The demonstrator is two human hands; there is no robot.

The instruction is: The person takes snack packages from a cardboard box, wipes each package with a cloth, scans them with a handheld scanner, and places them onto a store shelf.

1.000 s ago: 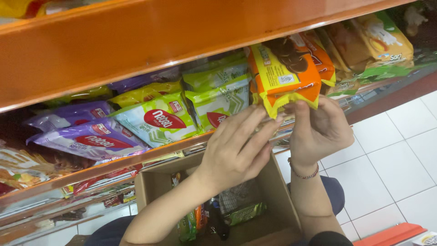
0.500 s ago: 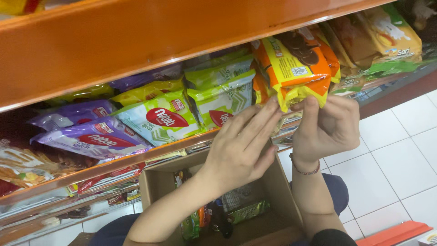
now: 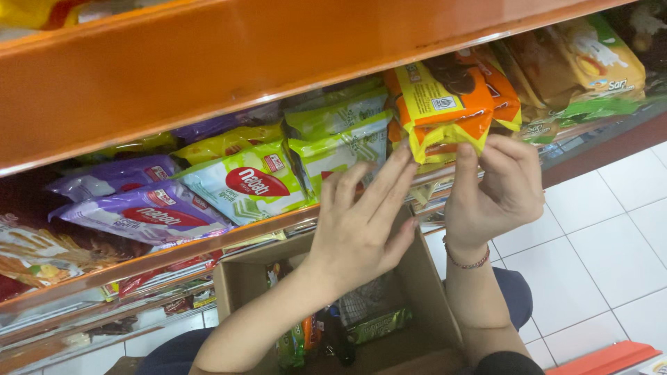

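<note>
Both hands press an orange-and-yellow snack packet (image 3: 445,114) onto the shelf (image 3: 208,239), right hand (image 3: 497,191) pinching its bottom edge, left hand (image 3: 365,219) open-fingered beside, more packets remaining in the cardboard box (image 3: 424,278) below.

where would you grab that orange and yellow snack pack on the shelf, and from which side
Probably by its crimped lower edge, from the front and below. The orange and yellow snack pack leans out over the shelf lip with that flat seam facing outward, while neighbouring packs crowd its sides. The right hand and left hand already pinch there.
</note>
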